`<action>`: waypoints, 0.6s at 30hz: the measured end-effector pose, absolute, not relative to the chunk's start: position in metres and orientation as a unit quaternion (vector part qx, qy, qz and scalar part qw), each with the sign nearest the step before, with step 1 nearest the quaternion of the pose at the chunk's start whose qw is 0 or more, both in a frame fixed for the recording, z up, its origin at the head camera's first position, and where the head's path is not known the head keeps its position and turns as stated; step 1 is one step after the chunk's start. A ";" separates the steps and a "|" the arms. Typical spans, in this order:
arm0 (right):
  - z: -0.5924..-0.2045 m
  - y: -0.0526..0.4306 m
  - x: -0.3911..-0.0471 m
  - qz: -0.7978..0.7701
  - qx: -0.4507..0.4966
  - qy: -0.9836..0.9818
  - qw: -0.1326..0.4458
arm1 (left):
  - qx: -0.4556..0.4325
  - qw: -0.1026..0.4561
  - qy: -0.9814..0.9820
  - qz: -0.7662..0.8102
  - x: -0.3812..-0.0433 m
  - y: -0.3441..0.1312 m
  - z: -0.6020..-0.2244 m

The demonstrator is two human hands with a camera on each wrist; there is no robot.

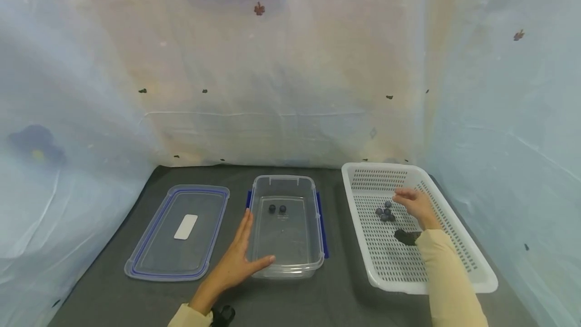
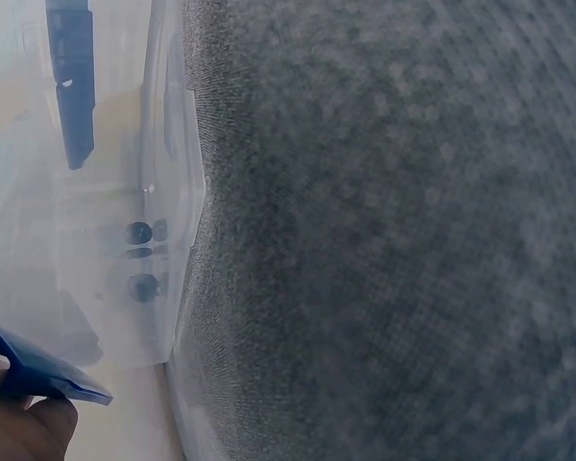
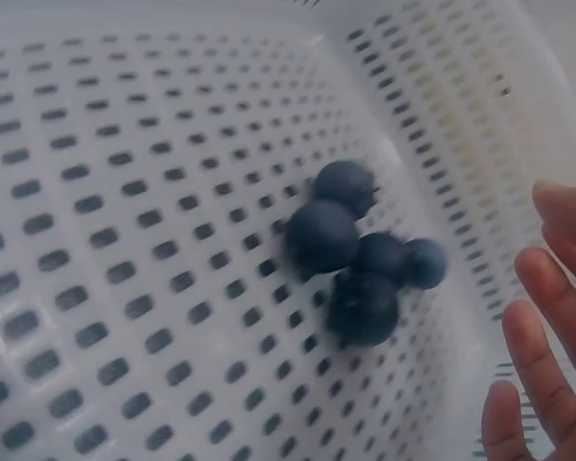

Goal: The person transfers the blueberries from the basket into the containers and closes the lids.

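Observation:
A clear plastic container (image 1: 290, 238) with blue side latches stands at the centre, holding two blueberries (image 1: 277, 209). My left hand (image 1: 236, 262) rests at its left side, fingers straight along the wall and thumb spread over the near left corner. In the left wrist view, the fingertips touch a blue latch (image 2: 48, 370). To the right, my right hand (image 1: 418, 207) hovers inside the white basket (image 1: 363, 246), its fingers loosely bent with nothing between them. Several blueberries (image 3: 341, 254) lie clustered on the slotted basket floor, just left of that hand and apart from its fingers.
A clear lid (image 1: 204, 246) with a blue seal and a white label (image 1: 185, 227) lies flat left of the container. Dark grey cloth (image 1: 336, 286) covers the table. Pale patterned sheeting (image 1: 281, 64) hangs behind and at both sides.

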State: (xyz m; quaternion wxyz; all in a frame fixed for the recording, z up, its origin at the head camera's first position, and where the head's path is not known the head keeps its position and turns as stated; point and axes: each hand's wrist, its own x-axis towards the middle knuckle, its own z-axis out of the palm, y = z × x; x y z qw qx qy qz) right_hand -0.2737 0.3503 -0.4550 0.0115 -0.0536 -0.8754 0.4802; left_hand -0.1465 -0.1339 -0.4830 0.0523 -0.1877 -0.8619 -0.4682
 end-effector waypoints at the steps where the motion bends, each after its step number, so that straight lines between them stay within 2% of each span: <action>1: -0.458 0.350 -0.274 0.473 -0.057 -0.879 0.011 | -0.188 0.052 -0.862 -0.469 -0.146 -0.134 -0.483; 18: -0.480 0.343 -0.280 0.416 -0.076 -0.906 0.029 | -0.194 0.058 -0.860 -0.469 -0.148 -0.133 -0.486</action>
